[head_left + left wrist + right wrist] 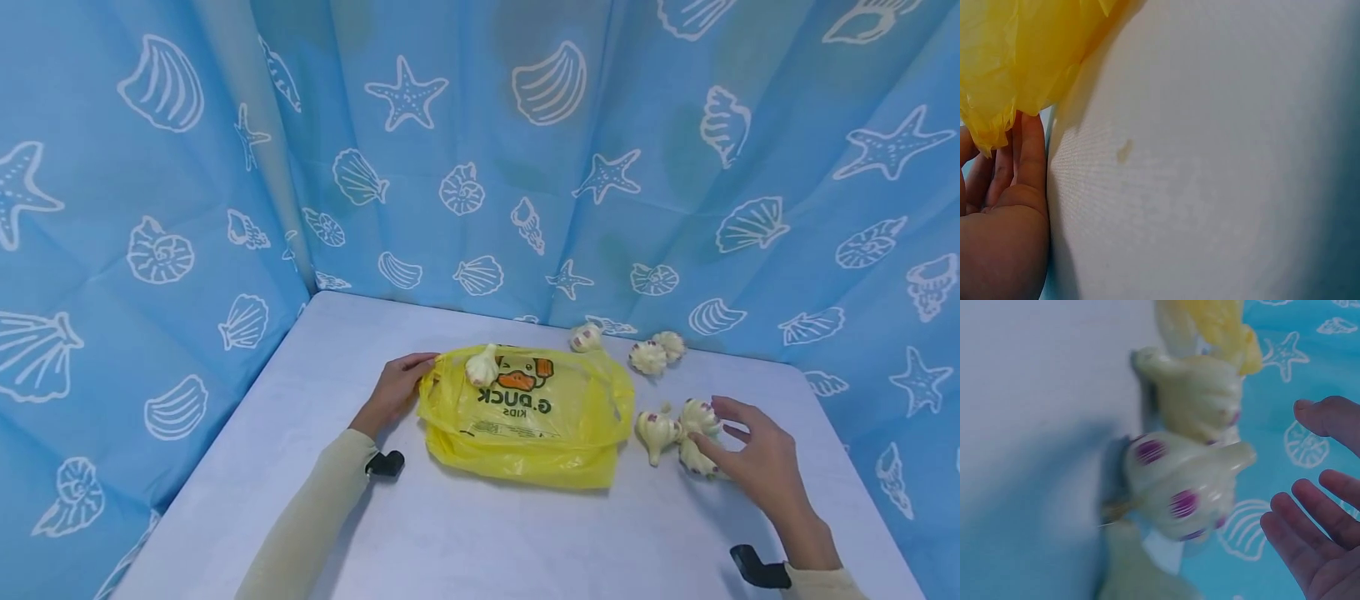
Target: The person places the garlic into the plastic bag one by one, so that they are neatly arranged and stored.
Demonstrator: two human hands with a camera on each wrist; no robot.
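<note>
The left hand pinches the yellow plastic bag, probably steadying it, while the right hand hangs wide by round cream garlic bulbs beside it.

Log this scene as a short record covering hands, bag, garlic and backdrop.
Left hand: pinches the left edge of the yellow bag
Right hand: fingers spread, beside the right garlic cluster
Bag print: duck with mirrored lettering
Bag garlic: one bulb, upper left; on or inside, can't tell
Back garlic: three bulbs toward the far edge
Table: white
Curtain: blue, white shells and starfish
</note>
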